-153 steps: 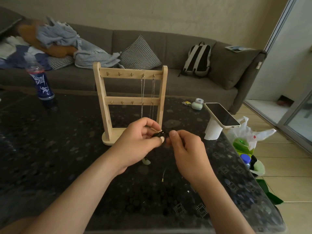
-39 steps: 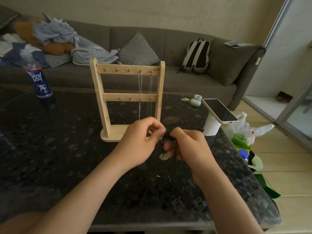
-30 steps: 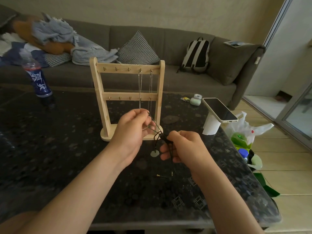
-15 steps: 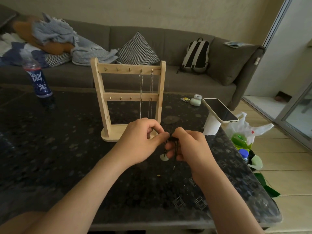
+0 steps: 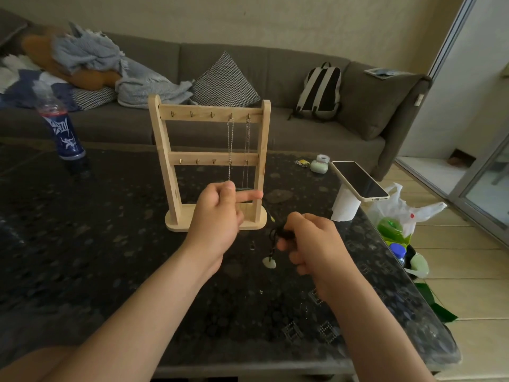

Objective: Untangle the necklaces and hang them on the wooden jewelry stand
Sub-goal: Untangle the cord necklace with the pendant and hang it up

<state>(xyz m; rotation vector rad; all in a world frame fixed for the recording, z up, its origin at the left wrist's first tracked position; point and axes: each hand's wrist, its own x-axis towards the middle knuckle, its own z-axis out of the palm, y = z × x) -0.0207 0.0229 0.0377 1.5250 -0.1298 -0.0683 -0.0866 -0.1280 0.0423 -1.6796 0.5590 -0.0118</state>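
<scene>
Necklace cord [image 5: 283, 232], black and bunched, sits pinched in the curled fingers of your right hand [image 5: 311, 241], and its pale green pendant [image 5: 269, 262] dangles just below that hand's fingertips, close over the dark speckled surface [image 5: 110, 244]. A thin strand rises from the bunch toward your left hand [image 5: 220, 213], which is raised higher, with the index finger pointing out to the right, the thumb up and the other fingers curled. Whether that hand grasps or hooks the strand, you cannot tell from here. Just beyond your left hand stands the wooden jewelry stand [image 5: 209, 166], upright on the surface, with two chain necklaces [image 5: 230, 147] hanging from the two right-hand hooks of its top rail. Beyond and to the right of your right hand a phone [image 5: 359, 180] lies tilted on a white roll [image 5: 344, 206].
</scene>
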